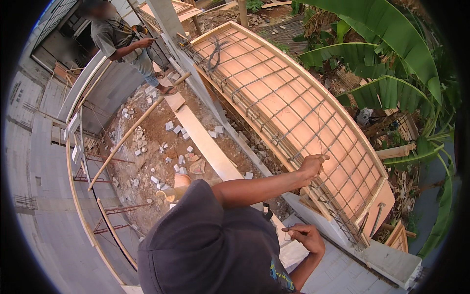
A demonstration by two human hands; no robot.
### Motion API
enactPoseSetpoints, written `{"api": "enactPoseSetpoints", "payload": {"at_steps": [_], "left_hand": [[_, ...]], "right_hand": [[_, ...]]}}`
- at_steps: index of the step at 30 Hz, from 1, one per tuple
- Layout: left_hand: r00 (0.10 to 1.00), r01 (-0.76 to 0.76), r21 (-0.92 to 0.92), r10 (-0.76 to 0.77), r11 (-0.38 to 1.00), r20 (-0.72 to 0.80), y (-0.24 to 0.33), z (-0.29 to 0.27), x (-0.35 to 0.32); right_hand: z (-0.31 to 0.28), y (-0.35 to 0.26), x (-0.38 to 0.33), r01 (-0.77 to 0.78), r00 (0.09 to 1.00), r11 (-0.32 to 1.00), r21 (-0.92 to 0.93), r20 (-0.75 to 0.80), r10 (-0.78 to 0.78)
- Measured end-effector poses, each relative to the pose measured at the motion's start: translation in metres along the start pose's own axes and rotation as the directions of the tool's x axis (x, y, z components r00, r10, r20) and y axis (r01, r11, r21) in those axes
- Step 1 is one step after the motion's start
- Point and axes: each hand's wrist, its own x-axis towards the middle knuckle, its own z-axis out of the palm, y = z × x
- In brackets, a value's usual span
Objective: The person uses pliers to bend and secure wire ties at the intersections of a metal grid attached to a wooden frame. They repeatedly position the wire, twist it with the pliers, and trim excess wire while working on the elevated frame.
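Observation:
My left hand (312, 167) reaches out over the near edge of a rebar mesh (293, 110), its fingers pinched together. A thin wire (320, 128) rises from the fingertips across the mesh. The steel bars cross in a grid over a long wooden formwork panel (274, 93) with a curved far rim. Lower down and closer to my body is my right hand (306, 238), thumb and finger closed on a small dark piece that I cannot make out. Bent bar ends (320, 196) stick out along the mesh's near side.
Another person (122, 41) stands at the upper left on a plank (203, 142) over rubble. A bamboo pole (132, 122) slants across the dug area. A loop of wire (214, 55) lies on the mesh's far end. Banana leaves (387, 93) overhang the right side.

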Motion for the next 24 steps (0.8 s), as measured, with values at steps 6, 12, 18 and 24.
{"api": "enactPoseSetpoints", "payload": {"at_steps": [6,12,18,24], "left_hand": [[0.996,-0.070,0.007,0.070,0.998,0.061,0.016,-0.007,-0.019],[0.989,-0.068,-0.045,0.062,0.997,-0.136,0.007,-0.040,0.008],[0.985,-0.109,-0.186,0.081,0.976,-0.152,0.042,-0.036,0.002],[0.943,-0.132,-0.168,0.071,0.977,-0.326,0.023,-0.071,-0.010]], "right_hand": [[-0.045,0.109,0.024,0.264,0.413,0.830,0.490,-0.836,0.362],[-0.017,0.001,-0.002,0.262,0.956,0.903,0.340,-0.220,-0.194],[-0.019,0.144,0.072,-0.275,0.735,0.954,-0.123,-0.666,0.126],[-0.040,0.036,0.040,0.594,0.663,0.475,0.649,-0.730,0.168]]}}
